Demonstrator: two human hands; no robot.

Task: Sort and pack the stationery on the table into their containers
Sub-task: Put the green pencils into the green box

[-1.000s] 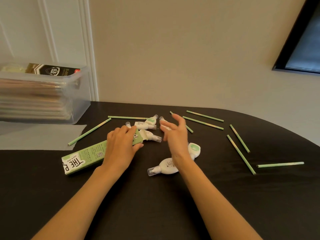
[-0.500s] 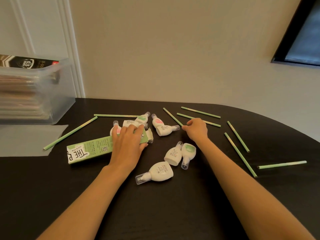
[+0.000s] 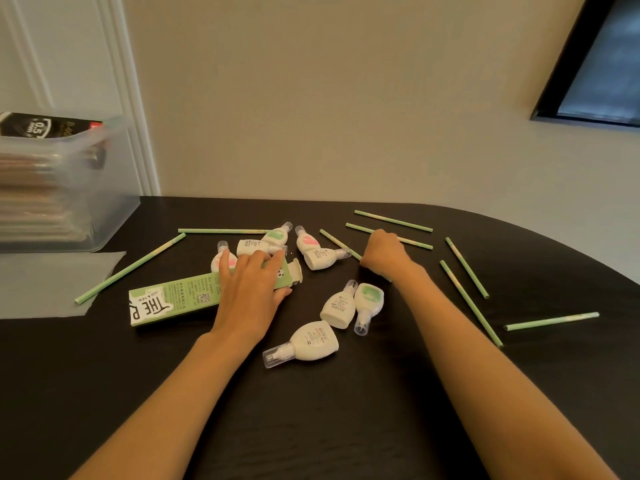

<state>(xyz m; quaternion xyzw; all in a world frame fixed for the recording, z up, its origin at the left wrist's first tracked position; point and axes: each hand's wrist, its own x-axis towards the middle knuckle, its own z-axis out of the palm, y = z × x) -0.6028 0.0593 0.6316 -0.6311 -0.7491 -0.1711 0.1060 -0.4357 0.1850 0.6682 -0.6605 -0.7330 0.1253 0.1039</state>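
Steadying the pencil box [image 3: 166, 299] under spread left fingers [image 3: 257, 266], we curl right fingers [image 3: 379, 241] round a green pencil [image 3: 415, 243] for loading.

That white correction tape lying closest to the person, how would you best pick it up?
Come from straight above and pinch the correction tape across its wide white body, not the slim clear cap. It lies flat, label up, with bare table beside its middle on both sides, so fingers should fit there.

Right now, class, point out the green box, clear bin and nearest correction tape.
green box [image 3: 180, 295]: head view, printed top face.
clear bin [image 3: 100, 202]: head view, side wall.
nearest correction tape [image 3: 315, 341]: head view, white body.
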